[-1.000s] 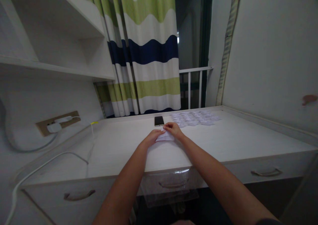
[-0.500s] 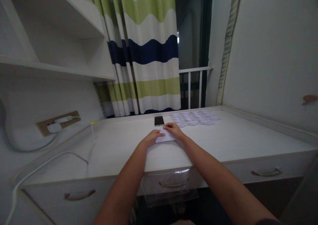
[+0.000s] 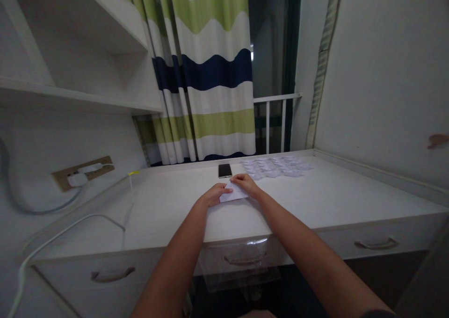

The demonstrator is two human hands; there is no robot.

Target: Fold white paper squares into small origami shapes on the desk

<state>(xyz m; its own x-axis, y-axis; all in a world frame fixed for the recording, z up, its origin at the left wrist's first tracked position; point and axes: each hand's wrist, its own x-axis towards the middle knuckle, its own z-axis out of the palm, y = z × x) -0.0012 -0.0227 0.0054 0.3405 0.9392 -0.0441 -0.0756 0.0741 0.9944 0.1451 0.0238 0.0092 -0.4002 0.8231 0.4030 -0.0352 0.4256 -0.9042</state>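
Our grip narrow: left hand (image 3: 213, 194) and right hand (image 3: 246, 184) both on folded white paper (image 3: 234, 193), paper flat on desk (image 3: 168, 205) between them. Phone (image 3: 225, 170) just beyond; spread paper pieces (image 3: 275, 166) farther right.

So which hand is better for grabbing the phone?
Probably the right hand: it rests further forward on the folded white paper, nearer the phone than the left hand.

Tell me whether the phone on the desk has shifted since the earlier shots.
No. The phone sits in the same spot near the desk's far edge, no nearer to that edge and no further from it.
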